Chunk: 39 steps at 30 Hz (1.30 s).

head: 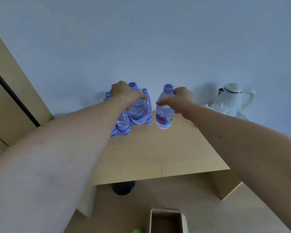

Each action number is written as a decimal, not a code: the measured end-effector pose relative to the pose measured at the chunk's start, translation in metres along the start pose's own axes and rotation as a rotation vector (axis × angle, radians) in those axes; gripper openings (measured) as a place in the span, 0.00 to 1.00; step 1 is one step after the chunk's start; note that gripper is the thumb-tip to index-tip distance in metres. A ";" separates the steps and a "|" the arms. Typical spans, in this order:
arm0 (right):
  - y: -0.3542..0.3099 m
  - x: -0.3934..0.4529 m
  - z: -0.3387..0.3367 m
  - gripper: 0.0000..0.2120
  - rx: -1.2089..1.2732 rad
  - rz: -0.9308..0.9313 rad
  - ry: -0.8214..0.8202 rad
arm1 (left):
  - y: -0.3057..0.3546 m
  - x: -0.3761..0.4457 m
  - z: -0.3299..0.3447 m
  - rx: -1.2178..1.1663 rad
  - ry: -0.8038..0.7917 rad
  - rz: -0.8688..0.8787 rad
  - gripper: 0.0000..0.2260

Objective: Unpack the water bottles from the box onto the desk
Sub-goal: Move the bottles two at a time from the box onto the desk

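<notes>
Both my arms reach over the wooden desk (158,153) toward the wall. My left hand (124,93) grips the shoulder of a clear water bottle (138,113) with a purple cap, held among a cluster of several upright bottles (124,126) at the desk's back left. My right hand (181,100) grips the neck of another purple-capped bottle (165,115), which stands or hovers just right of the cluster. The open cardboard box (166,221) sits on the floor below the desk's front edge; its visible inside looks dark and bare.
A white electric kettle (233,96) and small white cups (219,107) stand at the desk's back right. A dark round bin (123,187) sits under the desk. A green object (137,230) lies on the floor left of the box. A wooden panel (10,91) rises at left.
</notes>
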State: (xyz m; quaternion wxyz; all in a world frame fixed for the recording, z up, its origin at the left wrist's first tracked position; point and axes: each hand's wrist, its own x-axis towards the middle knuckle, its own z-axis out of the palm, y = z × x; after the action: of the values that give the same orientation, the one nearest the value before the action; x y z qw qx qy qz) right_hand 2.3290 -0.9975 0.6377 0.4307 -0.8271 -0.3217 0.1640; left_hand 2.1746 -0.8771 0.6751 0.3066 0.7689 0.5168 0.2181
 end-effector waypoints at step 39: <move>0.077 0.139 0.158 0.21 0.016 0.161 -0.174 | -0.083 0.153 0.139 0.166 -0.144 -0.114 0.19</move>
State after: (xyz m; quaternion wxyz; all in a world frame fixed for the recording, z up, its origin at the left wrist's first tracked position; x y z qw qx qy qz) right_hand 2.3751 -0.8408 0.4847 0.3932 -0.8294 -0.2890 0.2718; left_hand 2.2671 -0.7466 0.5198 0.2901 0.7748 0.5526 0.1013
